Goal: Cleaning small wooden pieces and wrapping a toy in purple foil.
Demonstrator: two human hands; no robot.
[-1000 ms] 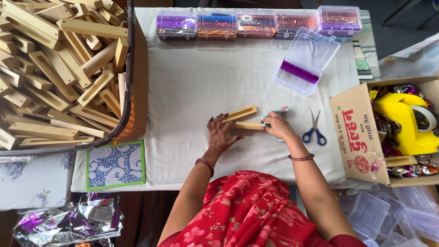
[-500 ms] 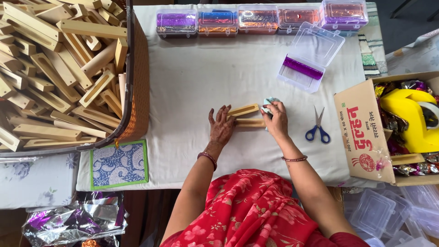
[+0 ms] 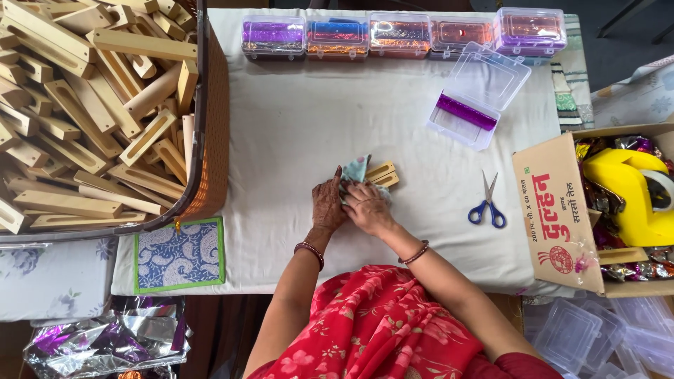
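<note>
A foil scrap (image 3: 356, 170) is pinched against the wooden block (image 3: 382, 175) by curled fingers of both hands, left (image 3: 327, 205) and right (image 3: 366, 208). Bare cloth (image 3: 295, 133) is left all round the block, scissors (image 3: 488, 202) well apart.

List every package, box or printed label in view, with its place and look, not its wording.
Cardboard box: right table edge, brown, open, red print on its flap.
Five clear plastic boxes: row along the far edge, holding shiny coloured foil.
Open clear box: before that row, purple strip inside.

Five closed foil boxes (image 3: 404, 34), one open box (image 3: 479, 95), one scissors (image 3: 488, 203), two hands (image 3: 351, 203)
</note>
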